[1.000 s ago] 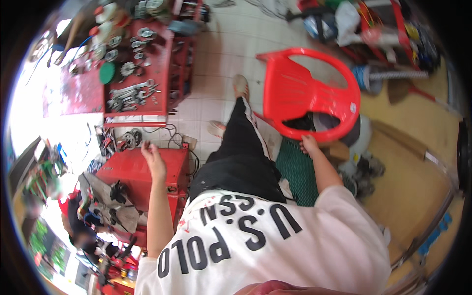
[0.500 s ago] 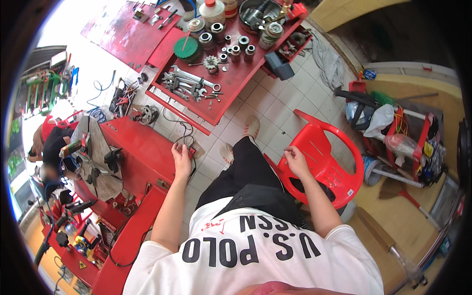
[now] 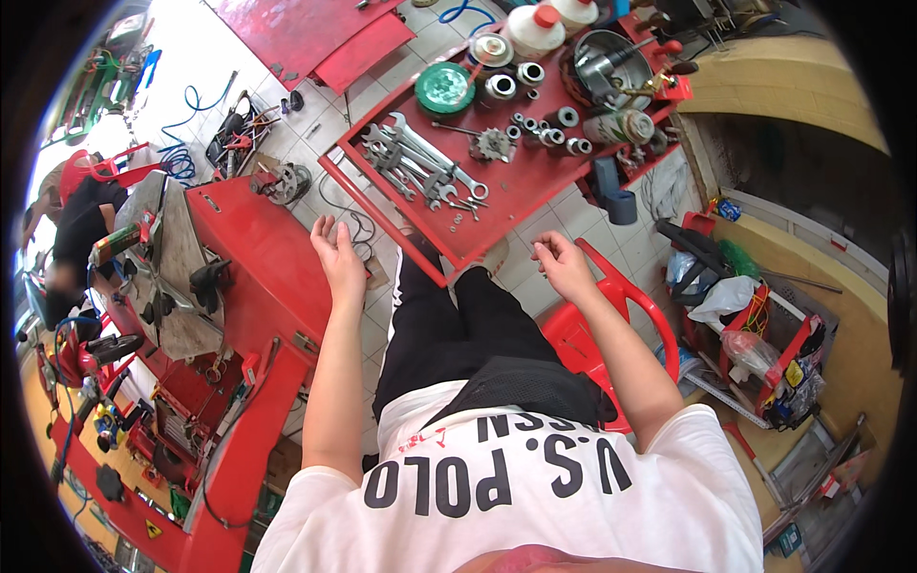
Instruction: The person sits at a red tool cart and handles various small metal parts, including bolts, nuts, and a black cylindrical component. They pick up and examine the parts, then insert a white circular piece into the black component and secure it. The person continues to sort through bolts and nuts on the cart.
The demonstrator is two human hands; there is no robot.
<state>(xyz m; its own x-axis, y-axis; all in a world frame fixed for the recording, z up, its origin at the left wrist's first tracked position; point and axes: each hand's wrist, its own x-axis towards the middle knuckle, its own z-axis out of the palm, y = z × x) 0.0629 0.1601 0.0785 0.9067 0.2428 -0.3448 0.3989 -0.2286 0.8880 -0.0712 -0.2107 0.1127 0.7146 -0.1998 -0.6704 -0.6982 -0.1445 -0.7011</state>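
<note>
My left hand (image 3: 338, 258) is raised over the edge of a red steel bench, its fingers loosely spread and nothing in them. Nothing shows in my right hand (image 3: 564, 265) either; its fingers are slightly bent and apart, near the backrest of a red plastic chair (image 3: 630, 301). In front of me stands a red tool cart (image 3: 478, 234). Combination wrenches (image 3: 427, 151) lie in a bunch on its near left part. Beyond them are a toothed gear (image 3: 493, 145), several steel sockets (image 3: 552, 137) and a round green lid (image 3: 445, 88). Neither hand touches the cart.
To my left runs the red bench (image 3: 258, 258), with a person in dark clothes (image 3: 86, 224) farther off. Bottles (image 3: 535, 31) and a metal bowl (image 3: 611, 67) crowd the cart's far end. A cluttered red rack (image 3: 774, 353) stands at right. A cable (image 3: 358, 224) trails across the floor.
I have stepped toward the cart, which now appears closer. Both hands sit higher in view, and the chair now lies partly behind my right forearm.
</note>
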